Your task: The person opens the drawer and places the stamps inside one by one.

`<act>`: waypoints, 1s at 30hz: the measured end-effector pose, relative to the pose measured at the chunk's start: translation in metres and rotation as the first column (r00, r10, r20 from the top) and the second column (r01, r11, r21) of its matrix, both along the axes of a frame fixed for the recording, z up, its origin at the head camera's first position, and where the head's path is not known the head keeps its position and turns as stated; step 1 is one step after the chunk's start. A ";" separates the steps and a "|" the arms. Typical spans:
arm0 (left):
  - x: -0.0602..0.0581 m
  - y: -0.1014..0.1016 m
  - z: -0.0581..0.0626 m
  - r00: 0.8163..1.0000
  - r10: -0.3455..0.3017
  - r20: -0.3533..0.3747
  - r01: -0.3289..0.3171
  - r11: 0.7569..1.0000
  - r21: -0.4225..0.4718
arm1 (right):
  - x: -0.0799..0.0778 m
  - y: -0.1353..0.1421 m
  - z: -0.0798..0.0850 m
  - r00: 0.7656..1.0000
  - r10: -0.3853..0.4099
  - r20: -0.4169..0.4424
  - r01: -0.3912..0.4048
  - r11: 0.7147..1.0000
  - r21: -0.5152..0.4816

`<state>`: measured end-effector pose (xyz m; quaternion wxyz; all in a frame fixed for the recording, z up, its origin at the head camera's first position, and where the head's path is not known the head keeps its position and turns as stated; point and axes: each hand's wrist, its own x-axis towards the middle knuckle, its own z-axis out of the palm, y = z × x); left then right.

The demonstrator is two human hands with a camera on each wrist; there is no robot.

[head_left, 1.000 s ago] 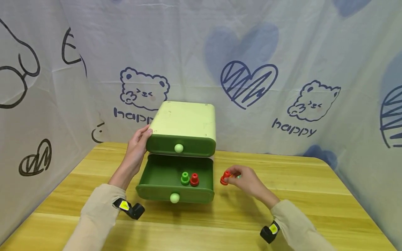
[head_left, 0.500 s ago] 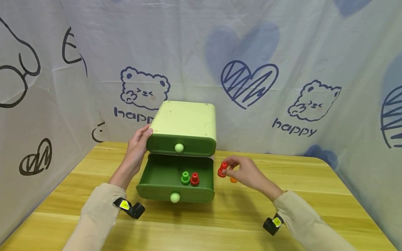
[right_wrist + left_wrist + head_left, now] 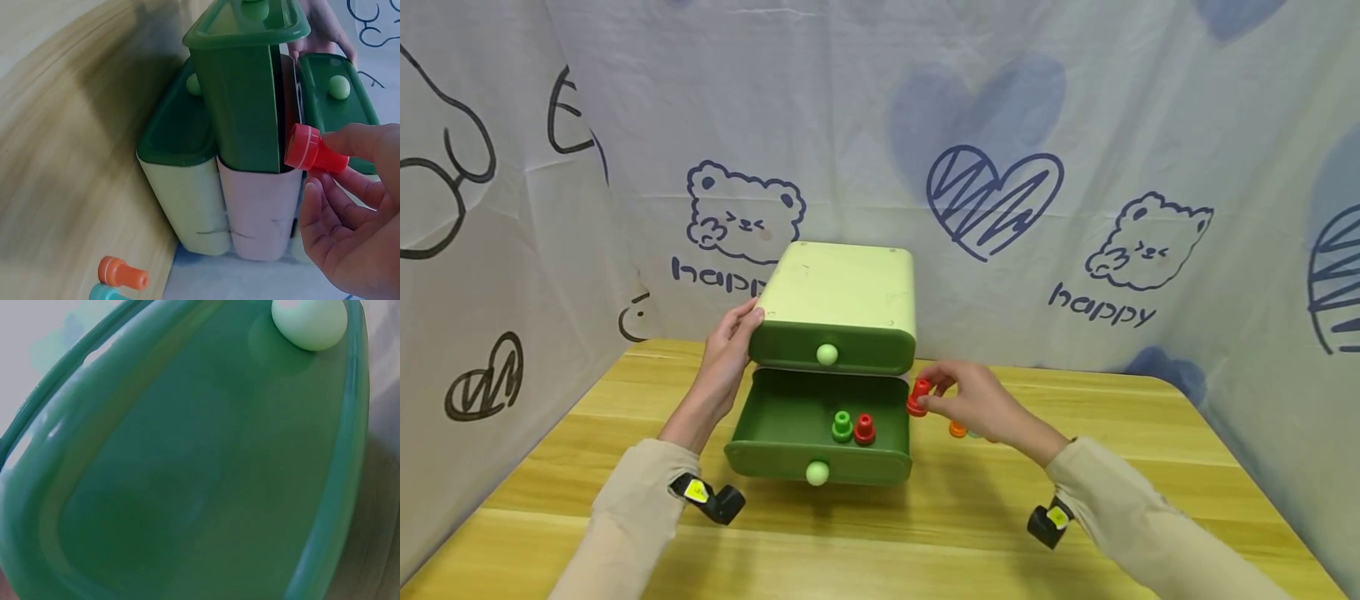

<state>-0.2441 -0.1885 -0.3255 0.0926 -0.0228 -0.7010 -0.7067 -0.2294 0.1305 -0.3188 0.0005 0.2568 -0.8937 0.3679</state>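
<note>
My right hand (image 3: 981, 408) pinches a small red toy stamp (image 3: 917, 398) between thumb and fingers, its wide base tilted down beside the right wall of the pulled-out drawer. In the right wrist view the red stamp's base faces the open drawer (image 3: 240, 103). Inside the drawer (image 3: 767, 461) stand a green stamp (image 3: 842, 427) and another red stamp (image 3: 865, 430), side by side. My left hand (image 3: 724, 354) rests against the left side of the drawer cabinet (image 3: 842, 283), thumb at its front upper corner. The left wrist view shows only a green drawer front (image 3: 206, 462) and its pale knob (image 3: 310, 322).
An orange stamp (image 3: 957, 429) and a teal stamp (image 3: 103, 292) stand on the wooden table (image 3: 1097, 467) right of the cabinet. The drawers above and below the pulled-out one are closed. A printed cloth (image 3: 865, 108) hangs behind the table.
My right hand has lifted the red stamp and carried it left to the drawer's right edge, uncovering the orange stamp. The left hand and cabinet stay put.
</note>
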 end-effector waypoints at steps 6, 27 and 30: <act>0.000 -0.001 0.000 1.000 0.001 -0.004 -0.001 1.000 -0.005 | 0.000 -0.006 0.007 0.999 0.049 0.022 -0.050 0.999 0.008; 0.001 -0.002 -0.001 1.000 -0.004 0.003 0.004 1.000 -0.008 | 0.004 -0.045 -0.001 0.981 0.145 -0.128 -0.119 0.974 0.195; 0.001 -0.001 -0.001 1.000 -0.006 0.001 0.006 1.000 -0.005 | 0.004 -0.050 -0.003 0.992 0.104 -0.075 -0.090 0.982 0.168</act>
